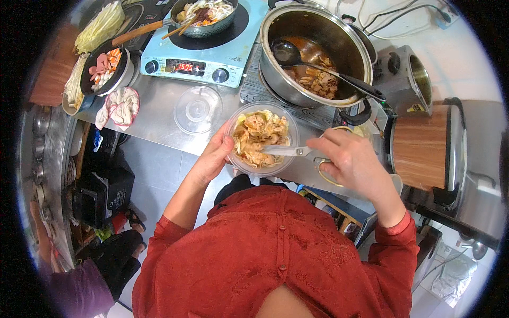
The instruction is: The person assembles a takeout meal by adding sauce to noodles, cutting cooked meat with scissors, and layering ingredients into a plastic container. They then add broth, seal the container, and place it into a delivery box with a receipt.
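Note:
My left hand (213,155) grips the side of a clear round plastic bowl (293,119) at the counter's front edge. Chunks of cooked meat (260,129) in brownish sauce fill it, with pale yellow shreds around them. In my right hand (344,158) is a pair of scissors (294,150) with yellow-edged handle loops; the blades reach in over the meat, their tips among the pieces. Behind the bowl stands a large steel pot (268,63) with more meat and brown broth. A black ladle (339,75) rests in the pot, its handle across the rim.
A clear lid (198,110) lies left of the bowl. Beyond it, a pan (204,29) of noodles sits on a blue induction cooker (159,50). A crumpled cloth (117,107) and a dark bowl (108,85) are leftward. Another person's purple sleeve (79,289) shows lower left.

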Demonstrator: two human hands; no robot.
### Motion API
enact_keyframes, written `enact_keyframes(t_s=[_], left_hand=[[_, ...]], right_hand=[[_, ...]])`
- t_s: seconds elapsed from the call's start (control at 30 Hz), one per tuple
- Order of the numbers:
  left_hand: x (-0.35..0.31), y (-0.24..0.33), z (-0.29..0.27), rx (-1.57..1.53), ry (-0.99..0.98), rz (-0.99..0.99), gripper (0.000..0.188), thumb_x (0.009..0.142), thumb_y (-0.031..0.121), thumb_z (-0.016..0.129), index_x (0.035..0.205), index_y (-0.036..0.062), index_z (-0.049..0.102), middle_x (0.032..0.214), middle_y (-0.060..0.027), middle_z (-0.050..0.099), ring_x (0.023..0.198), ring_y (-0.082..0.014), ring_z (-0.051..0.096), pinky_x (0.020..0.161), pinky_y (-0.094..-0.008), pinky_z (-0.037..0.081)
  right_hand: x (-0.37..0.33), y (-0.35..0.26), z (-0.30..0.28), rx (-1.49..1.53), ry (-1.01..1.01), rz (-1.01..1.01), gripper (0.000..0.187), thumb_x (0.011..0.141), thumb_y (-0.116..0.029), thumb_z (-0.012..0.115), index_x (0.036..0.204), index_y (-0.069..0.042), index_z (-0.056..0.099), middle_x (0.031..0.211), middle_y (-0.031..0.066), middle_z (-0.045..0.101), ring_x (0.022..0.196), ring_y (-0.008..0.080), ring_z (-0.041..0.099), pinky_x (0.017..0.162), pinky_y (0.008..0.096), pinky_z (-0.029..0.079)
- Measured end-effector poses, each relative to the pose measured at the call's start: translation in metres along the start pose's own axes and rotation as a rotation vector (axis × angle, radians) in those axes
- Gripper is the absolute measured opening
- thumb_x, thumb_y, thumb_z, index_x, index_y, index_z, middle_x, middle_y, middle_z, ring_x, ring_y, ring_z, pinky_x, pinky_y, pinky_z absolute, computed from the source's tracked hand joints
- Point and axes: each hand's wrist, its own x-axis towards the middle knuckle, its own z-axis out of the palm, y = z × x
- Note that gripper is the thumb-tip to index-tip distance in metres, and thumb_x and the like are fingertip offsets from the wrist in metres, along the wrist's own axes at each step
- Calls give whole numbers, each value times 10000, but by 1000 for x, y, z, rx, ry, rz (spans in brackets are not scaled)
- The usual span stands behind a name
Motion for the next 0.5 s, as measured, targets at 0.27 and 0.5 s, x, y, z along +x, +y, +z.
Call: enact_keyframes(t_s=[0.27, 0.5], left_hand=[[-2, -7, -1, -60, -2, -32, 953, 844, 659, 571, 1488, 24, 272, 1424, -109, 449, 1311, -186, 428, 1046, -313, 383], [1, -9, -3, -2, -39, -45, 930, 841, 654, 584, 1479, 38, 304, 1358, -69, 501, 1161, -116, 505, 819, -211, 445]], right_hand=[[1, 5, 3, 189, -69, 175, 414, 657, -73, 762, 1043, -61, 617, 862, 95, 585, 762, 281, 624, 652, 393, 502], [17, -6, -5, -82, -100, -53, 434, 637, -139, 787, 1004, -49, 574, 890, 106, 568, 813, 292, 615, 670, 401, 493]])
